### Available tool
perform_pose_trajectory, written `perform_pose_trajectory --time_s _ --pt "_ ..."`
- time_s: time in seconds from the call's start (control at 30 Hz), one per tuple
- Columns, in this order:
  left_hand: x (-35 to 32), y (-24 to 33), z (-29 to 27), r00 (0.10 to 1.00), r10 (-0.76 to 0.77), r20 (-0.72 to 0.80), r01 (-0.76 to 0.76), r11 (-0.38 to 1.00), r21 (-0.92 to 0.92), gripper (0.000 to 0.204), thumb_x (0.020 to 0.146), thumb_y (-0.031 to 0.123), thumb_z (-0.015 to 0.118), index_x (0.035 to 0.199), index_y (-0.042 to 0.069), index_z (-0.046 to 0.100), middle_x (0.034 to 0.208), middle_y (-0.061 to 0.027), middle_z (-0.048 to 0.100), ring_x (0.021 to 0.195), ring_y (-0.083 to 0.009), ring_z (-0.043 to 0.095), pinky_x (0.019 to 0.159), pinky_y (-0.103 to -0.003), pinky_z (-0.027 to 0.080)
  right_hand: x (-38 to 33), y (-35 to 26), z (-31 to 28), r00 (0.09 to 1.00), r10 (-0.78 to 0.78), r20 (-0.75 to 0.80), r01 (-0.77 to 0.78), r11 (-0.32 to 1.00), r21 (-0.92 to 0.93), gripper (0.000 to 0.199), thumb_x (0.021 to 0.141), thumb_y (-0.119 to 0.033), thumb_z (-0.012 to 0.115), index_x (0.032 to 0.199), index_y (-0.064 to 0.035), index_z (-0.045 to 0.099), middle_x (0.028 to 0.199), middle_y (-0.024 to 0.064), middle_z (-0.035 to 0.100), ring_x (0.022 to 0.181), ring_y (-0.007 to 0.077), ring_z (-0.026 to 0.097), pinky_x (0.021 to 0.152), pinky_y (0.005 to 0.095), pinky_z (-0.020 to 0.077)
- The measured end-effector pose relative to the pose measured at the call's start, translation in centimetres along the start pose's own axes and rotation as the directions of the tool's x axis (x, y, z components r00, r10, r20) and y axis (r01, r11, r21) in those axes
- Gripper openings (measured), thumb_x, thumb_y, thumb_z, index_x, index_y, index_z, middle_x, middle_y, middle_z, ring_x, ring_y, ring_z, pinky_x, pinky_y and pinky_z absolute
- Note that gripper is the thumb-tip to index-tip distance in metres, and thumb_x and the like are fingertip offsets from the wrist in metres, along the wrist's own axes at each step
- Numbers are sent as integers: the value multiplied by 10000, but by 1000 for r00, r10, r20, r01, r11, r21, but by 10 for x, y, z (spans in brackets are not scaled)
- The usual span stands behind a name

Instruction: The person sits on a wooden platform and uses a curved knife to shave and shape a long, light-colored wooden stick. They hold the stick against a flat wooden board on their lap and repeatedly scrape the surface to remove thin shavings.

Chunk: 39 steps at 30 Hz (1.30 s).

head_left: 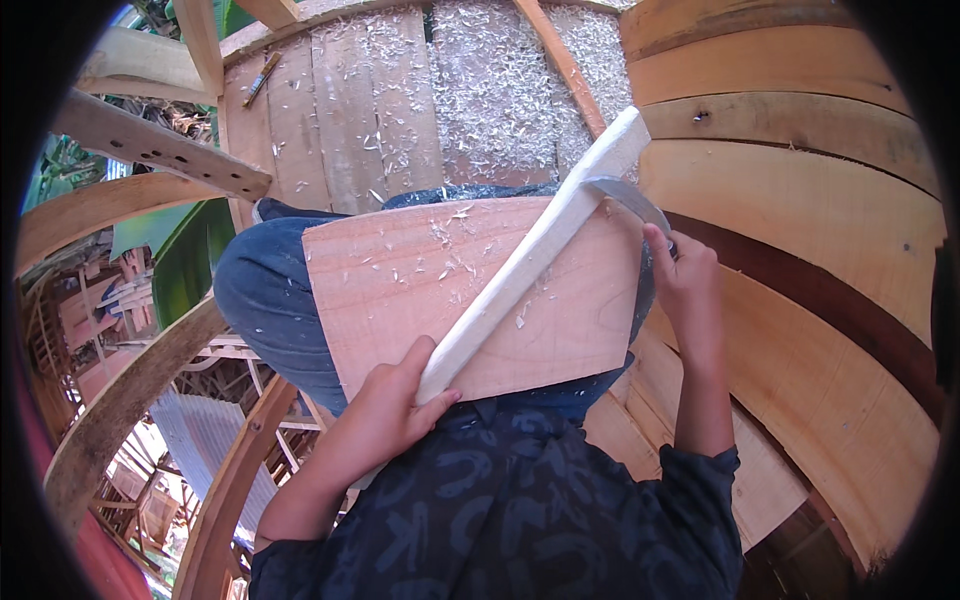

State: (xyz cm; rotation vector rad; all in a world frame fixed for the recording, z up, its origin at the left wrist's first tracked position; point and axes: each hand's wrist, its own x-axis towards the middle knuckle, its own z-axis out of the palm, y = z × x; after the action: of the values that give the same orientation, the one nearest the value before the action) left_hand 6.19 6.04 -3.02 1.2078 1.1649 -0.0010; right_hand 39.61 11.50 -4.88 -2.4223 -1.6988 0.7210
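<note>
A long pale carved wooden piece [520, 262] lies slantwise over a flat reddish board [385, 300] on my lap. Its near, narrower end is gripped by my left hand [395, 395], thumb and fingers closed round it. Toward the far, wider end a curved knife [632, 200] rests its blade against the wood. My right hand [685, 265] is closed on that knife's handle, just beyond the board's right edge; the handle is mostly hidden by the fingers. Small shavings [455, 222] are scattered on the board.
Pale shavings [500, 70] cover much of the plank floor [340, 110] ahead. A narrow wooden stick [565, 65] lies there, and a small yellowish-brown object [262, 80] is at the left. Plank walling [780, 190] curves along my right. Open wooden framing [150, 140] stands at left, with a drop beyond.
</note>
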Motion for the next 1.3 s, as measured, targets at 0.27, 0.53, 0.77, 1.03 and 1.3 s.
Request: perform_pose_trajectory --time_s 0.27,0.53,0.77,1.03,1.3 --pt "-1 8 1 1000 -2 -22 5 995 99 363 886 177 687 1086 12 433 670 -262 597 684 -458 631 590 -462 482 -21 -32 29 964 -261 49 264 962 -70 614 872 -583 611 657 -8 630 576 214 590 573 386 630 534 454 493" --pt "0 16 5 996 48 -78 -34 985 169 344 898 172 674 1075 18 421 684 -282 604 710 -481 628 592 -495 488 10 -13 13 984 -175 -13 170 967 -189 644 862 -603 614 664 9 630 577 213 585 600 405 623 557 451 499" --pt "-6 -2 4 998 48 -49 -42 991 125 338 898 161 674 1074 12 428 677 -250 610 676 -427 638 590 -458 487 48 43 -20 966 217 -143 -226 973 -48 701 899 -649 531 712 16 648 576 218 579 600 381 636 568 451 493" --pt "-5 14 8 997 -15 -77 31 978 206 319 897 135 680 1059 12 434 649 -204 617 630 -366 672 563 -397 498 -9 -26 15 967 -206 149 224 968 -111 685 847 -655 590 690 7 676 584 220 599 601 394 642 570 448 516" --pt "-5 10 12 991 32 -131 -8 984 178 320 896 131 684 1044 12 426 648 -218 616 647 -406 663 561 -420 491 15 -19 17 982 -189 -5 186 971 -151 699 853 -659 582 699 16 679 602 221 607 606 387 642 579 442 519"
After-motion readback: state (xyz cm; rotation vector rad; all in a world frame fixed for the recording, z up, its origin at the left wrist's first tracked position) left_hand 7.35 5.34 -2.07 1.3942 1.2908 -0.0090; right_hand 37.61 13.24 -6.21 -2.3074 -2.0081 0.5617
